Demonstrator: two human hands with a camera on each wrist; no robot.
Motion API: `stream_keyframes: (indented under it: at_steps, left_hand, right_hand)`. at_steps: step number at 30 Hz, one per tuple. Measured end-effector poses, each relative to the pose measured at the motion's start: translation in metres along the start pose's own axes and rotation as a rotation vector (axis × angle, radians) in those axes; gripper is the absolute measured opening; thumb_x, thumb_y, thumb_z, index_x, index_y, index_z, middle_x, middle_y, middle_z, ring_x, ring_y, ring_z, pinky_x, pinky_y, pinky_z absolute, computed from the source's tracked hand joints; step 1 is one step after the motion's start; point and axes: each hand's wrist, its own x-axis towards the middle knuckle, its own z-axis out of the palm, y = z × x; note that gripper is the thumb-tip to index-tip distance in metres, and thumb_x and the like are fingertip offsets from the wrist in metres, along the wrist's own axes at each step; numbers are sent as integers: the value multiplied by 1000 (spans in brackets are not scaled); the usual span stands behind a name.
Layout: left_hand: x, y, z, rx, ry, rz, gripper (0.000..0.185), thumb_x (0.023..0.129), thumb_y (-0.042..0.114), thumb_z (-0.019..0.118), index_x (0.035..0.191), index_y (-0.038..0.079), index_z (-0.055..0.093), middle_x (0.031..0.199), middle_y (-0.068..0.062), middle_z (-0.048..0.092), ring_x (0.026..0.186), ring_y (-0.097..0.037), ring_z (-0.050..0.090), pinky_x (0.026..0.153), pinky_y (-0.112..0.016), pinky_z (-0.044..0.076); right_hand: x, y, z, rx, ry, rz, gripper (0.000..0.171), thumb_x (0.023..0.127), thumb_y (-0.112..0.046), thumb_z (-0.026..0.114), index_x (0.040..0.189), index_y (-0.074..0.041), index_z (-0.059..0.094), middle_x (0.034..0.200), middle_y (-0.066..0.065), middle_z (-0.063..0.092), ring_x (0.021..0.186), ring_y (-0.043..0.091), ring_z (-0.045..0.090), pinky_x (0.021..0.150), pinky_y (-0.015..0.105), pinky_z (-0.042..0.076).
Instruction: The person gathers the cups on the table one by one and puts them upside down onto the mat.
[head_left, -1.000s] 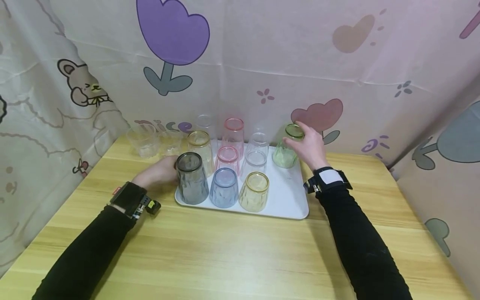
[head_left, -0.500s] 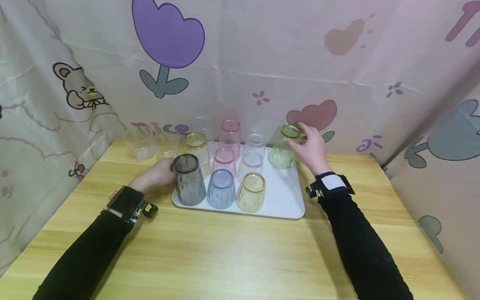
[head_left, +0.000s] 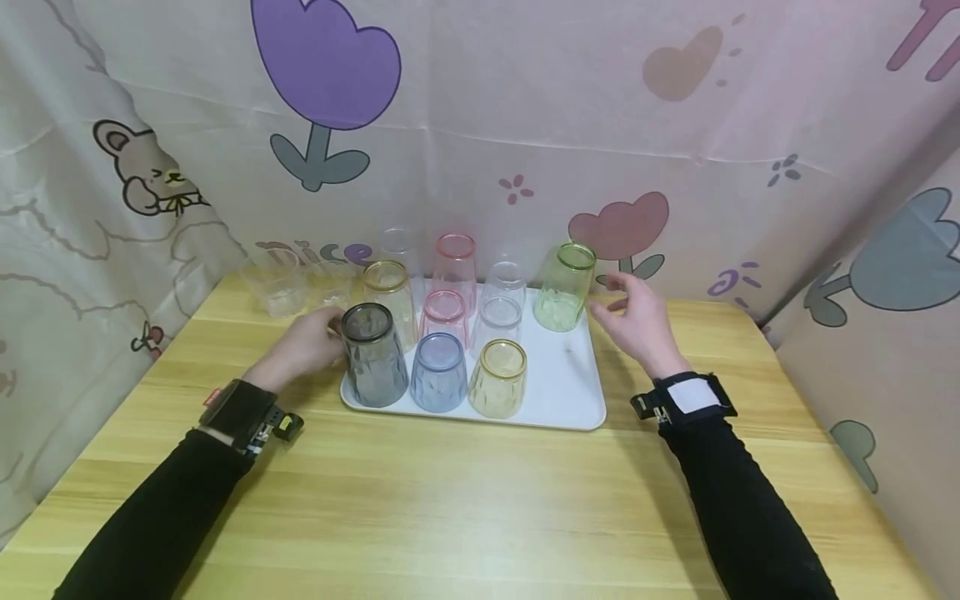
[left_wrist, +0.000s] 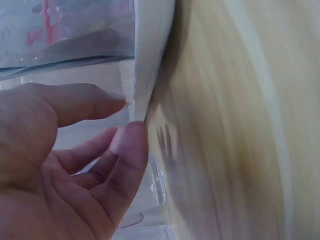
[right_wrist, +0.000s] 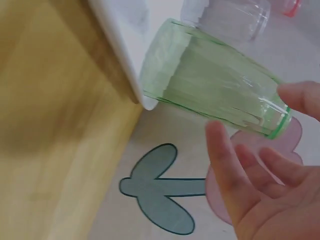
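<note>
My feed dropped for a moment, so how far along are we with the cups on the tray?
Done: ten cups stand upside down on the tray, the green cup at its far right corner. In hand: nothing gripped; the right hand is open beside the green cup, and the left hand touches the tray's left edge by the grey cup. Left: two clear cups on the table.

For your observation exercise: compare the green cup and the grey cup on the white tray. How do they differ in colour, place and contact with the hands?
The green cup is pale green; the grey cup is dark and smoky. The green cup stands at the tray's far right corner, the grey cup at its near left. The right hand is open, off the green cup; the left hand rests beside the grey cup. Both are translucent and upside down.
</note>
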Motion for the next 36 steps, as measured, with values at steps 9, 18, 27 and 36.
stream_keyframes:
  at_steps: [9, 18, 27, 36]
  left_hand:
    - [-14, 0, -13, 0, 169, 99, 40, 95, 6, 66, 132, -7, 60, 107, -21, 66, 94, -34, 64, 80, -39, 53]
    - [-20, -1, -20, -61, 506, 177, 40, 94, 6, 67, 131, -6, 60, 111, -18, 53, 96, -23, 52, 78, -25, 42]
    - [-11, -16, -36, -201, 832, 60, 63, 92, 10, 70, 148, 4, 42, 130, 9, 30, 115, -9, 38, 98, -27, 37]
    - [-4, -50, -49, -441, 657, -266, 102, 94, 39, 72, 164, 15, 2, 166, -11, 7, 149, -27, 21, 124, -41, 28]
  right_hand:
    - [-12, 14, 12, -95, -236, 100, 64, 98, -25, 69, 147, 9, 48, 134, 30, 59, 109, 43, 66, 86, 50, 58]
    - [-16, 16, 19, -107, -375, 187, 59, 94, -13, 73, 143, 12, 50, 122, 29, 64, 83, 25, 70, 73, 34, 59]
    - [-17, 21, 21, -76, -421, 205, 53, 91, 1, 68, 139, 17, 52, 112, 27, 66, 69, 18, 71, 65, 30, 61]
    - [-15, 23, 22, -68, -440, 212, 52, 93, 1, 68, 140, 17, 51, 113, 27, 64, 70, 19, 70, 64, 29, 61]
